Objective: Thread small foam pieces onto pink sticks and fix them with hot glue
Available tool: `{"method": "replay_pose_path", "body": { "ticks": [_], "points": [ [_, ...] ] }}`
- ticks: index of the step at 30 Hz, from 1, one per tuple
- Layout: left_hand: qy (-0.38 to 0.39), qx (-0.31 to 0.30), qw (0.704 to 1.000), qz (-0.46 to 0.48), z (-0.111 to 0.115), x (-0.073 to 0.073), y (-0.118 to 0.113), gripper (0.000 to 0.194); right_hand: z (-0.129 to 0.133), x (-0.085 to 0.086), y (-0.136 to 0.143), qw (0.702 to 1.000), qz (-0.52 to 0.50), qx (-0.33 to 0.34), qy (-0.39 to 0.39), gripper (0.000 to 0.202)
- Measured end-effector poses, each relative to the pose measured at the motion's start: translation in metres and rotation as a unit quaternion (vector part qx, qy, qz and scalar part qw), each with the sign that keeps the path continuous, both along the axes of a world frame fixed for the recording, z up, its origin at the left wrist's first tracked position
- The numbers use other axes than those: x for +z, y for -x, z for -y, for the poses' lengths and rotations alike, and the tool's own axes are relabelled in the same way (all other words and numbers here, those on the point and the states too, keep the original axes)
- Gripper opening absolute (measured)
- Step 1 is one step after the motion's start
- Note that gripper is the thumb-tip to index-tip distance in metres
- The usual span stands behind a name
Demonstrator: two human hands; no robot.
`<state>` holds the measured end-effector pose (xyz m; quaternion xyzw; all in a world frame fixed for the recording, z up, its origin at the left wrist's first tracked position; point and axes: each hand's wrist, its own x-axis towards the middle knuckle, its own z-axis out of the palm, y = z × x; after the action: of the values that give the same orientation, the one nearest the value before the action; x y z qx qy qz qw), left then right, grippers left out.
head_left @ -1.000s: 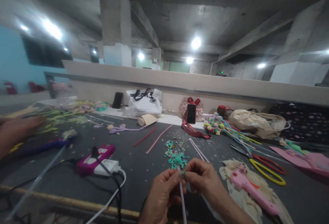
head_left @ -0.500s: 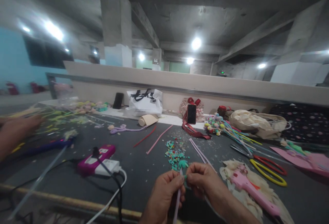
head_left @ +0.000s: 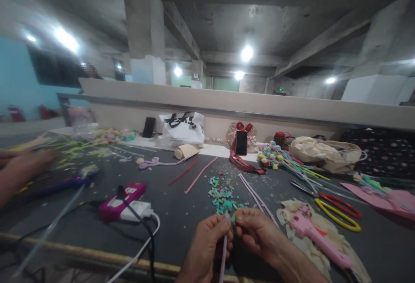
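My left hand (head_left: pixel 210 242) is closed around a thin lilac fuzzy stem (head_left: pixel 223 255), which looks like a chenille stem and points up and away from me. At its upper end, just beyond my fingertips, is a teal fuzzy tuft (head_left: pixel 228 206). My right hand (head_left: pixel 256 233) pinches close beside it, with a tiny teal piece (head_left: pixel 232 219) at thumb and forefinger. Loose teal bits (head_left: pixel 222 195) lie scattered on the dark table just past both hands. Two pale lilac stems (head_left: pixel 252 192) rest to the right of the bits.
Scissors (head_left: pixel 337 215) and a pink glue gun (head_left: pixel 320 237) on a crumpled cloth lie at right. A magenta power strip (head_left: pixel 121 203) with cables sits left. At far left, another person's hand (head_left: pixel 30 166) is near yellow-green stems. A phone (head_left: pixel 241 143) leans on a pouch behind.
My right fingertips have shifted slightly up toward the stem's tip. The tuft has tilted a little to the left. My left hand keeps its hold. The other person's hand has moved slightly.
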<state>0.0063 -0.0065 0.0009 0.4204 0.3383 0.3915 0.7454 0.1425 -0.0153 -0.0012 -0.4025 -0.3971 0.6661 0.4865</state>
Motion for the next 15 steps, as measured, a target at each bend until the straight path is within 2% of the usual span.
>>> {"method": "replay_pose_path", "body": {
  "ticks": [4, 6, 11, 15],
  "points": [
    [0.016, 0.026, 0.999, 0.019, 0.002, 0.002, -0.001, 0.027, 0.005, 0.003, 0.002, 0.993, 0.076, -0.087, -0.039, 0.021],
    [0.027, 0.024, 0.999, 0.033, 0.001, 0.000, -0.003, 0.027, 0.006, -0.001, 0.006, 0.989, 0.077, -0.112, -0.052, 0.018],
    [0.049, 0.012, 0.997, 0.064, -0.006, -0.010, -0.008, 0.031, 0.003, -0.014, 0.021, 0.988, 0.004, -0.133, -0.076, 0.018],
    [0.039, 0.018, 0.998, 0.046, -0.010, -0.016, -0.010, 0.033, 0.002, -0.008, 0.025, 0.988, -0.028, -0.128, -0.081, 0.015]
  ]
}}
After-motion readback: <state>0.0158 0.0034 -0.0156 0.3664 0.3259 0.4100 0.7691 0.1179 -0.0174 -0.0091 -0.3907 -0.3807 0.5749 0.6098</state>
